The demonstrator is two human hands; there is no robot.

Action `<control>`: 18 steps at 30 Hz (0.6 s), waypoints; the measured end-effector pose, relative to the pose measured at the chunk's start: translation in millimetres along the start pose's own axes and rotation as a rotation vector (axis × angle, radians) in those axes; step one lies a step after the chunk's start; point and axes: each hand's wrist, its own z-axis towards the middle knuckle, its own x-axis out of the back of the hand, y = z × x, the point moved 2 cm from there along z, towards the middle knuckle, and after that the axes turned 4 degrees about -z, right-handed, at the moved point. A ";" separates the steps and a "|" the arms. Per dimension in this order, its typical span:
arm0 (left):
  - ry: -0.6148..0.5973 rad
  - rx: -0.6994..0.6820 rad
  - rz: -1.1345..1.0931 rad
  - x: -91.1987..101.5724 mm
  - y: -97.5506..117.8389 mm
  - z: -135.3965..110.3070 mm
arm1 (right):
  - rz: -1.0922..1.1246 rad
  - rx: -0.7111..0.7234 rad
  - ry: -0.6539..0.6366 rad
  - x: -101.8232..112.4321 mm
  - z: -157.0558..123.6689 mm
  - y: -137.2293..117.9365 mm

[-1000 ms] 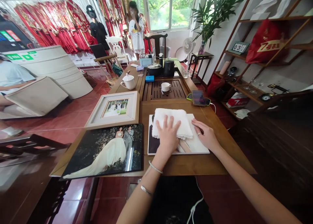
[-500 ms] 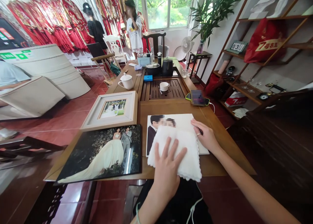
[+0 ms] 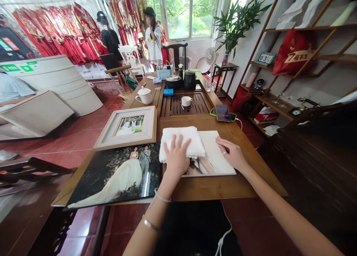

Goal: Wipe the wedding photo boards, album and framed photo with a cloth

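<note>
A white cloth with a scalloped edge lies over the left part of a white photo panel. My left hand presses flat on the cloth with fingers spread. At the panel's right edge, my right hand grips it, fingers close together and a ring on one. Most of the panel's picture is hidden under the cloth; dark and pale parts show below it. To the left lies a glossy dark wedding photo panel, and behind that a framed wedding photo in a pale wooden frame.
On the wooden table stand a white teapot, a cup on a slatted tea tray, and a phone with a cable. Shelves rise at right. Two people stand at the back near red garments.
My left hand has moved the cloth up and left across the photo panel, covering the heads and uncovering the lower part. My right hand stays at the panel's right edge.
</note>
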 end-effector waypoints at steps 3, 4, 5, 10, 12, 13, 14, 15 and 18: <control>0.048 0.037 0.005 -3.7 2.6 19.5 | 0.008 -0.001 0.007 -0.3 0.3 0.0; 0.059 0.043 0.007 -5.4 5.3 24.5 | 0.010 0.002 0.007 -0.5 0.4 0.1; 0.067 0.044 0.007 -7.5 8.9 28.7 | 0.011 0.005 0.006 -0.7 0.5 0.2; 0.059 -0.070 -0.015 -23.6 35.2 38.0 | 0.013 0.008 0.001 -1.7 2.1 3.6; 0.063 -0.138 -0.013 -30.8 45.8 35.6 | 0.018 0.009 -0.008 -1.3 3.2 5.2; 0.064 -0.168 -0.011 -33.9 50.1 33.0 | 0.024 0.012 -0.021 -1.0 3.8 5.7; 0.064 -0.191 -0.009 -36.3 53.5 29.5 | 0.031 0.016 -0.037 -0.7 4.4 5.9; 0.062 -0.207 -0.007 -38.0 55.8 25.3 | 0.040 0.021 -0.053 -0.4 5.0 5.7; 0.065 -0.228 -0.009 -38.3 56.3 7.9 | 0.054 0.039 -0.078 -0.1 6.4 3.8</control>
